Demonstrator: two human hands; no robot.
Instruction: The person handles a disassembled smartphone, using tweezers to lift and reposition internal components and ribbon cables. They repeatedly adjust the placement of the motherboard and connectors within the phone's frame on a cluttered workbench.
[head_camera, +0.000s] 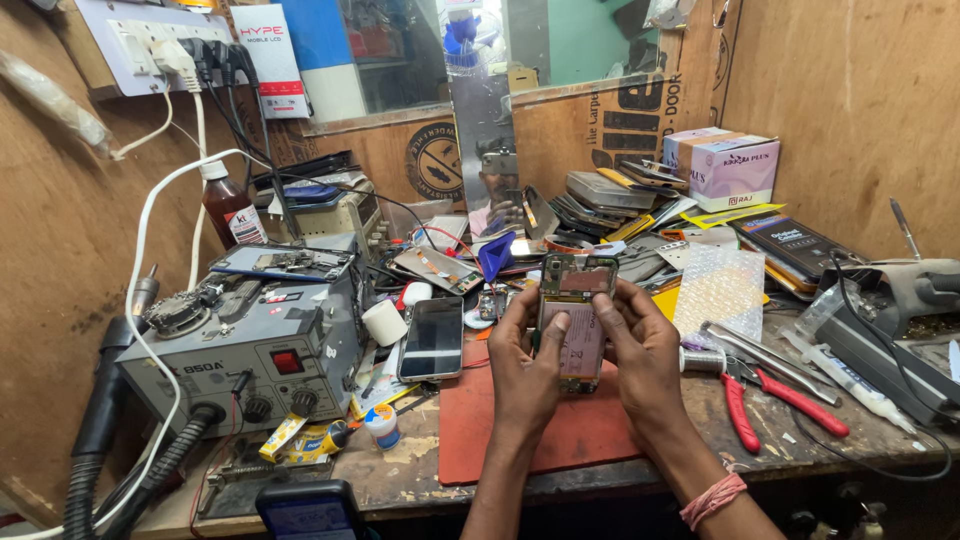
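Observation:
An opened phone (575, 300) with its back cover off, showing the circuit board on top and a pink battery below, is held upright over a red work mat (480, 430). My left hand (525, 365) grips its left edge, thumb pressed on the battery. My right hand (640, 345) holds the right edge, fingertips near the top corner. A pink band circles my right wrist.
A grey hot-air rework station (250, 350) with hoses stands at left. A dark phone (433, 338) lies face up beside the mat. Red-handled pliers (775, 400), tweezers (750, 345), a white tape roll (384, 322) and stacks of phone parts (610, 195) surround the bench.

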